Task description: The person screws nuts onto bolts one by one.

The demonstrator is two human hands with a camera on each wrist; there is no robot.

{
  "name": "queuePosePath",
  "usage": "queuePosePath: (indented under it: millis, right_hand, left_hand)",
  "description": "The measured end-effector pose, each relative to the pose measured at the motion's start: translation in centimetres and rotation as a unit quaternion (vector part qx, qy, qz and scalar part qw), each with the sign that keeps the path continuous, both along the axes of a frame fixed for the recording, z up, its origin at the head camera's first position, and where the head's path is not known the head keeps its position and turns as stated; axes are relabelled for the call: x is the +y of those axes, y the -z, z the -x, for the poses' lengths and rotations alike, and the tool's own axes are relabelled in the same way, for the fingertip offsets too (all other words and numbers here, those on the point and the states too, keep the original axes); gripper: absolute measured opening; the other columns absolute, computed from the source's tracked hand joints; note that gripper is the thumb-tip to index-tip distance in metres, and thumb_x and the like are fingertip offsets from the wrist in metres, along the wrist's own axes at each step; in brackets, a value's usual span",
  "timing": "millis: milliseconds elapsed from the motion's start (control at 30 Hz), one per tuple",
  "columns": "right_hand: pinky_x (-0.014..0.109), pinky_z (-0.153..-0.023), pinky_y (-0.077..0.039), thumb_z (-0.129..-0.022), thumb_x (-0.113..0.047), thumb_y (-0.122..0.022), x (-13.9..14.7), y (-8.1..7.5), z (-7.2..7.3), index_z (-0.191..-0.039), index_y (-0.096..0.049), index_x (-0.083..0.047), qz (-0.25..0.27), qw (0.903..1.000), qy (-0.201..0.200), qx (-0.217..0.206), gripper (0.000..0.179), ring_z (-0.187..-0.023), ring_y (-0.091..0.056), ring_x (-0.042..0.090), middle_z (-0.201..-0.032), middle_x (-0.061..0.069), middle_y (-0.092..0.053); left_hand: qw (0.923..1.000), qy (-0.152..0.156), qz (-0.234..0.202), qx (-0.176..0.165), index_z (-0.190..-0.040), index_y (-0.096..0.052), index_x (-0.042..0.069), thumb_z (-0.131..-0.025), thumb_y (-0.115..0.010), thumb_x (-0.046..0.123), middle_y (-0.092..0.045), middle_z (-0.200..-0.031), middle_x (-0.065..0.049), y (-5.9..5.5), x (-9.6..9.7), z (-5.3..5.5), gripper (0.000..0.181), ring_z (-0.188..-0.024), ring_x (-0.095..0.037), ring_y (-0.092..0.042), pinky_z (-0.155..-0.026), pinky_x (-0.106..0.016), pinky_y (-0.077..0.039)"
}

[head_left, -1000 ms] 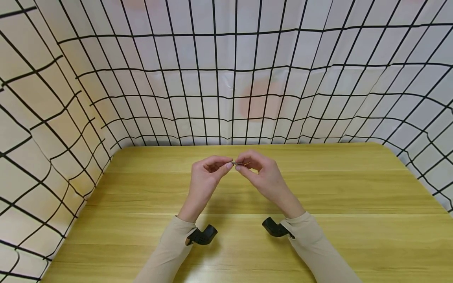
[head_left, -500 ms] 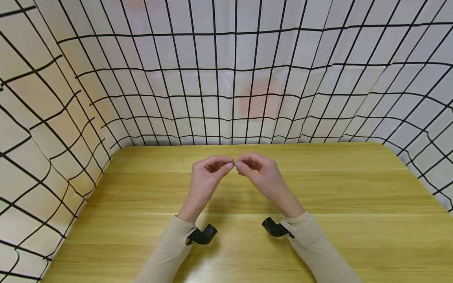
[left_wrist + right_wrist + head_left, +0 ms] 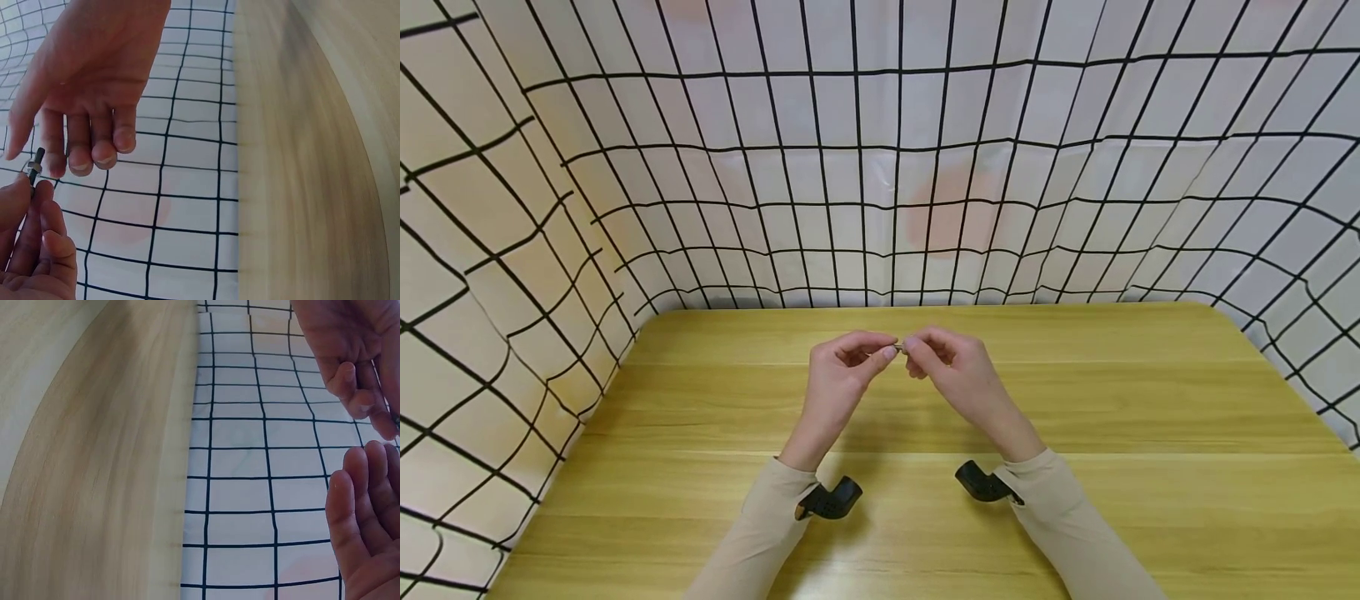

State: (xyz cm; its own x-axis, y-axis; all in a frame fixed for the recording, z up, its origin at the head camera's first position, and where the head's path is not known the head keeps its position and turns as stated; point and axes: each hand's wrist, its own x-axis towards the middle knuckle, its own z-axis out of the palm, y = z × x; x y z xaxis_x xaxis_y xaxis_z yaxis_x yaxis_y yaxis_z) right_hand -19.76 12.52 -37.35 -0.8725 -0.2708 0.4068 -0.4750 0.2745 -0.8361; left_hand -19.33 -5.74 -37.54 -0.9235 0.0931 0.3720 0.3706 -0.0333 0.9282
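Observation:
My left hand [image 3: 842, 371] pinches a small dark bolt [image 3: 40, 154] between thumb and fingers, above the table. A silver nut [image 3: 34, 167] sits part way along the bolt's shank. The bolt's lower end is hidden by the left fingertips in the left wrist view. My right hand [image 3: 967, 375] is right beside it, thumb and fingers spread on either side of the bolt's free end with gaps showing in the left wrist view. Its fingers [image 3: 340, 494] are fairly straight in the right wrist view, where the bolt is mostly cut off at the edge.
A wooden table [image 3: 1112, 400] lies under both hands. Behind it and at the sides hangs a white sheet with black grid lines [image 3: 820, 175]. Black camera mounts [image 3: 830, 498] stick out from both beige sleeves [image 3: 767, 517].
The right fingertips have shifted slightly right along the bolt, and the thumb has moved up relative to the fingers. My left hand has stayed almost still, keeping its pinch.

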Motion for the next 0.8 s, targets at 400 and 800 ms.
queuePosePath:
  millis: [400, 800]
  right_hand:
    - [0.037, -0.077, -0.052, -0.089, 0.005, -0.069, -0.3, -1.2, -0.5, -0.107, -0.063, -0.003, 0.011, 0.9953, -0.046, 0.085, 0.02, -0.094, -0.06, 0.021, -0.103, 0.01, -0.065]
    - [0.037, -0.076, -0.05, -0.093, -0.005, -0.069, -0.1, -0.3, 0.0, -0.107, -0.068, -0.01, 0.007, 0.9978, -0.019, 0.063, 0.014, -0.086, -0.062, 0.016, -0.095, 0.001, -0.067]
  left_hand:
    - [1.0, -0.005, -0.008, -0.002, -0.097, -0.077, 0.004, -0.088, -0.075, 0.008, -0.072, -0.089, -0.005, -0.2, -0.2, 0.0, 0.01, -0.069, -0.013, -0.055, -0.063, -0.025, -0.044]
    - [0.9999, -0.002, -0.011, -0.007, -0.099, -0.077, 0.001, -0.088, -0.075, 0.009, -0.072, -0.092, -0.011, -0.2, -0.2, 0.1, 0.014, -0.072, -0.014, -0.058, -0.065, -0.025, -0.046]
